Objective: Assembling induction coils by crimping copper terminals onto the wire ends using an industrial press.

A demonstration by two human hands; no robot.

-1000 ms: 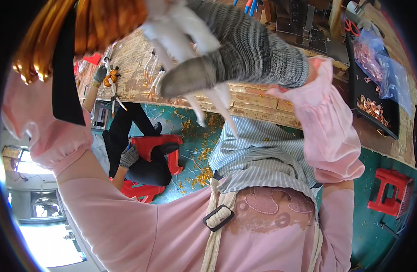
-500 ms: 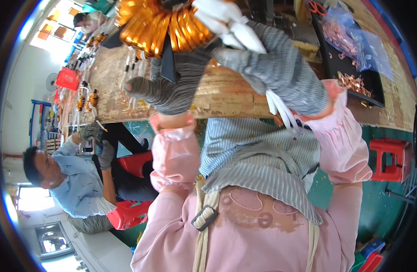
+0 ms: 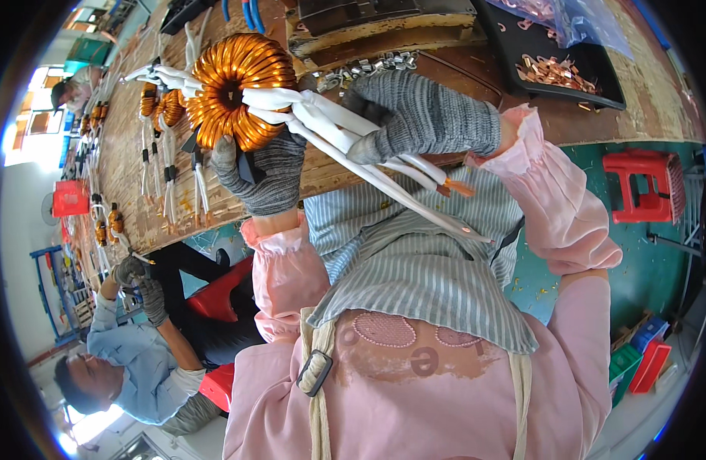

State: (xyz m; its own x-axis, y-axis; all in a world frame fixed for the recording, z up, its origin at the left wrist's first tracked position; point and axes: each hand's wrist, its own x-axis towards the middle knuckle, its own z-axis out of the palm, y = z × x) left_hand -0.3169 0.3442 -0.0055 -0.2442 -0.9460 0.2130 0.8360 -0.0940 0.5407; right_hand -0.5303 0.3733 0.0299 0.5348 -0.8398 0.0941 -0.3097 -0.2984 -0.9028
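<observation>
A copper-wound toroidal coil [image 3: 249,65] is held up over the near edge of the workbench. My left hand [image 3: 268,176], in a grey knit glove, grips it from below, the thumb up at its lower rim beside a black strip [image 3: 249,167]. White-sleeved leads [image 3: 345,134] run from the coil's middle toward the lower right and end in bare copper tips. My right hand [image 3: 433,115], gloved alike, closes round these leads with its thumb across them; its other fingertips are partly hidden. Another bundle of white leads [image 3: 165,77] sticks out at the coil's left.
Silver metal sleeves [image 3: 376,69] lie in a heap behind my right hand. A black tray [image 3: 610,84] holds copper terminals [image 3: 556,73]. More wound coils [image 3: 169,107] line the bench at left. A co-worker [image 3: 138,368] sits at left; a red stool [image 3: 644,188] stands at right.
The coil has come lower and left, and more of it shows. My right hand has moved down along the white leads, which now stretch out to the lower right.
</observation>
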